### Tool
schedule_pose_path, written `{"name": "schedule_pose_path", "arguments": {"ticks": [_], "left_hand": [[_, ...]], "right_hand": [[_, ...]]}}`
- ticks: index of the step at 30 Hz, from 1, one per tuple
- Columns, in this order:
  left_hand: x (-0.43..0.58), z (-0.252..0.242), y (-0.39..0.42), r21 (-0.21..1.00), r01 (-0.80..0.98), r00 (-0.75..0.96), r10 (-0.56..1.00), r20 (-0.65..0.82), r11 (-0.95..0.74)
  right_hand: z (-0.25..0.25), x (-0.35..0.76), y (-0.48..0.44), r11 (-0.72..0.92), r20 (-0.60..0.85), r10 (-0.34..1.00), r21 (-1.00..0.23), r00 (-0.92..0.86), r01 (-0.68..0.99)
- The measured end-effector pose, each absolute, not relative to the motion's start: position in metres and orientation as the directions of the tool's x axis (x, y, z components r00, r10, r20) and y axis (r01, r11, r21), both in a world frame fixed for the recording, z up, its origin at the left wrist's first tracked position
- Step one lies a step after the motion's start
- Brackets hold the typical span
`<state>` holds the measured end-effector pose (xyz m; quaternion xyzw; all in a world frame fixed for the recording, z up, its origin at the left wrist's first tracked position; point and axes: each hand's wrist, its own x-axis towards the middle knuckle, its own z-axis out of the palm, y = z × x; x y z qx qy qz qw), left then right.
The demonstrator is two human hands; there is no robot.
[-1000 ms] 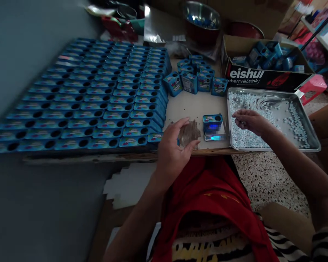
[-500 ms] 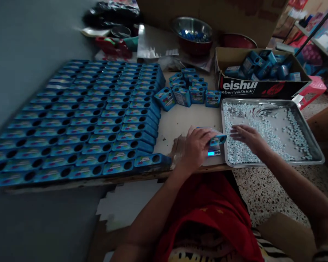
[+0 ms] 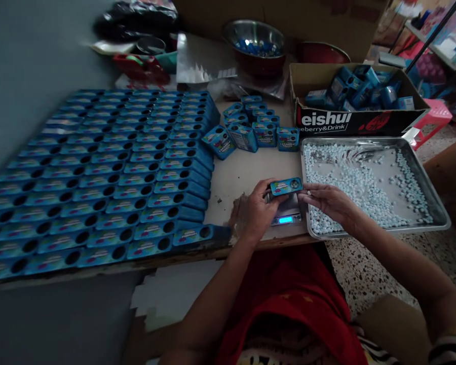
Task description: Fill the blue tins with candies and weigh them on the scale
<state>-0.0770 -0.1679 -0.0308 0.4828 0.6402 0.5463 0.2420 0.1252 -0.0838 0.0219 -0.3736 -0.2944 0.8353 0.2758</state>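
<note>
My left hand [image 3: 263,207] grips a small blue candy box [image 3: 283,188], its top with the round hole turned towards me. The box is held over a small digital scale [image 3: 289,213] with a lit blue display. Whether box and scale touch, I cannot tell. Close to the box's right end is my right hand [image 3: 329,201], fingers pinched together, with a small white candy [image 3: 308,192] showing at the fingertips. Under that hand and to its right lies a metal tray [image 3: 380,232] holding many pale blue and white candies [image 3: 349,175].
Rows of blue boxes [image 3: 110,167] cover the table's left side. Several more boxes [image 3: 266,134] stand behind the scale. A cardboard carton [image 3: 395,121] of blue boxes sits behind the tray. Further back is a metal bowl [image 3: 228,34] with blue pieces inside.
My right hand has moved left from over the tray to beside the box. The held box has turned so its top faces me more. The whole view has shifted slightly.
</note>
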Motion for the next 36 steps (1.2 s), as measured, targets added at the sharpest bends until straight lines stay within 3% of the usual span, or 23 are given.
{"name": "schedule_pose_path", "arguments": {"ticks": [2, 4, 6, 9, 12, 16, 19, 21, 25, 27, 31, 36], "left_hand": [[-0.076, -0.030, -0.168, 0.968, 0.249, -0.448, 0.883, 0.140, -0.027], [-0.075, -0.026, -0.168, 0.983, 0.182, -0.473, 0.876, 0.097, -0.010], [-0.075, -0.021, -0.168, 0.993, 0.121, -0.482, 0.874, 0.060, -0.001], [-0.072, -0.013, -0.169, 0.999, 0.045, -0.457, 0.889, 0.015, 0.006], [-0.072, -0.006, -0.171, 1.000, -0.004, -0.450, 0.893, -0.026, 0.026], [-0.096, 0.004, -0.180, 0.989, 0.084, -0.473, 0.878, -0.066, 0.119], [-0.138, 0.019, -0.193, 0.939, 0.310, -0.428, 0.904, -0.002, 0.149], [-0.170, 0.029, -0.203, 0.884, 0.453, -0.329, 0.943, 0.049, 0.112], [-0.216, 0.037, -0.218, 0.767, 0.641, -0.122, 0.990, 0.064, 0.030], [-0.227, 0.035, -0.223, 0.683, 0.730, -0.083, 0.995, 0.052, 0.025], [-0.240, 0.029, -0.237, 0.473, 0.881, -0.033, 0.999, 0.028, 0.016], [-0.255, 0.035, -0.259, 0.310, 0.951, 0.010, 0.998, -0.064, 0.011]], "right_hand": [[0.031, 0.125, -0.079, -0.514, -0.364, 0.789, -0.832, -0.494, -0.209], [0.041, 0.122, -0.076, -0.232, -0.154, 0.899, -0.961, -0.410, -0.149], [0.049, 0.116, -0.073, 0.082, 0.073, 0.902, -0.997, -0.425, 0.002], [0.051, 0.101, -0.071, 0.467, 0.230, 0.712, -0.861, -0.663, 0.203], [0.044, 0.092, -0.067, 0.687, 0.245, 0.512, -0.692, -0.823, 0.221], [0.037, 0.101, -0.042, 0.740, 0.210, 0.573, -0.549, -0.792, 0.390], [0.040, 0.100, -0.011, 0.764, 0.016, 0.626, -0.213, -0.780, 0.609], [0.045, 0.074, 0.004, 0.808, -0.015, 0.588, -0.042, -0.809, 0.588], [0.053, -0.039, 0.014, 0.918, 0.235, 0.395, -0.109, -0.888, 0.380], [0.050, -0.104, 0.017, 0.922, 0.280, 0.379, -0.041, -0.882, 0.384], [0.029, -0.187, 0.031, 0.910, 0.151, 0.384, 0.105, -0.911, 0.401], [0.033, -0.184, 0.026, 0.932, 0.075, 0.336, 0.117, -0.939, 0.343]]}}
